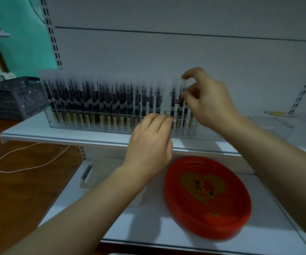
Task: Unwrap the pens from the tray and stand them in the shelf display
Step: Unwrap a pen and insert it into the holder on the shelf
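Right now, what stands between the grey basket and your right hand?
In the head view, a clear display rack packed with upright pens stretches from the grey basket toward the right hand.

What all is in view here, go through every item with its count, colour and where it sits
pens: many, dark with yellowish lower ends, standing in the display
display rack: one, clear, upper shelf, right part bare
tray: one, red with heart motif, lower shelf, no pens visible in it
white basket: one, lower shelf, left of tray
grey crate: one, far left
cord: one, pale, on wooden floor
left hand: at the rack front
right hand: grip pinching a pen top
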`<move>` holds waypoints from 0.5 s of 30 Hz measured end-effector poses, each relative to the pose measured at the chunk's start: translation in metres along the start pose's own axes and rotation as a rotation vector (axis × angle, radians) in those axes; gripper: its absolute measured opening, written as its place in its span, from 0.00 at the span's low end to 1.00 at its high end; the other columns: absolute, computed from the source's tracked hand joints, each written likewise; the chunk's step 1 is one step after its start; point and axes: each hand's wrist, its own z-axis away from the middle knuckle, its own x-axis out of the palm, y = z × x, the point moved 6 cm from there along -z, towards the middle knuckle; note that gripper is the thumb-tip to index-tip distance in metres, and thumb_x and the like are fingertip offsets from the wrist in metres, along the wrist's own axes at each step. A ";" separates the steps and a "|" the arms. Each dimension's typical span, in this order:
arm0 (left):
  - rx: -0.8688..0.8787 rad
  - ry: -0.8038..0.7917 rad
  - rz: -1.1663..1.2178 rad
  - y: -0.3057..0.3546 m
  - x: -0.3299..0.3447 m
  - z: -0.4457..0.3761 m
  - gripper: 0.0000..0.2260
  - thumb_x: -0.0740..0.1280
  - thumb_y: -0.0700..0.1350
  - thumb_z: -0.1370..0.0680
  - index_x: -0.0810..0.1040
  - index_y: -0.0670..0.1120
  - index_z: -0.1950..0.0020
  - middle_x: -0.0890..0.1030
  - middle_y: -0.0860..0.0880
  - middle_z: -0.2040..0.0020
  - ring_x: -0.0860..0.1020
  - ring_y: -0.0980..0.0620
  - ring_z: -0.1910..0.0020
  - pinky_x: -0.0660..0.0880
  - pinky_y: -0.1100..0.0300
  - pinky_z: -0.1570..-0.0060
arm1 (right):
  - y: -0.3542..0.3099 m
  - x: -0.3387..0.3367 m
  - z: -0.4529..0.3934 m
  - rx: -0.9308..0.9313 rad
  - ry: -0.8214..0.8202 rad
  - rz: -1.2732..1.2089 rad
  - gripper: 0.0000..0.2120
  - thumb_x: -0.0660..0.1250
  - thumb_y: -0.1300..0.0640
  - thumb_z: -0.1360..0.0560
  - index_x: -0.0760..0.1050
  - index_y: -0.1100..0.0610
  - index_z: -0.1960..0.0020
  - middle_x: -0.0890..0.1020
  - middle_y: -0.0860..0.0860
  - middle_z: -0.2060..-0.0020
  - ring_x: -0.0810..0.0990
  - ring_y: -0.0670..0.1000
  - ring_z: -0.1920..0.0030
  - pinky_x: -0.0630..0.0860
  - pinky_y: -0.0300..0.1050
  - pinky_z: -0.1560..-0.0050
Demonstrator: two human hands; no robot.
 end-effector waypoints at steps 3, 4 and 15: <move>0.006 0.002 0.007 0.001 0.000 0.001 0.22 0.55 0.44 0.25 0.77 0.38 0.35 0.80 0.43 0.37 0.74 0.42 0.35 0.75 0.45 0.37 | 0.003 0.001 0.004 0.015 0.044 -0.026 0.17 0.67 0.58 0.20 0.72 0.50 0.33 0.82 0.47 0.58 0.82 0.51 0.57 0.77 0.45 0.55; 0.009 0.003 0.015 0.000 -0.001 0.000 0.23 0.55 0.44 0.25 0.77 0.38 0.35 0.80 0.43 0.37 0.74 0.42 0.35 0.75 0.46 0.37 | 0.004 0.002 0.005 0.010 0.049 -0.022 0.18 0.67 0.58 0.20 0.72 0.50 0.32 0.82 0.47 0.58 0.82 0.51 0.57 0.78 0.45 0.54; -0.058 0.163 0.362 -0.001 -0.015 0.032 0.13 0.66 0.41 0.22 0.78 0.42 0.38 0.78 0.48 0.43 0.75 0.51 0.41 0.70 0.64 0.41 | -0.002 0.001 0.073 -0.012 0.267 -0.165 0.17 0.68 0.60 0.21 0.73 0.54 0.33 0.79 0.45 0.57 0.79 0.40 0.60 0.70 0.28 0.63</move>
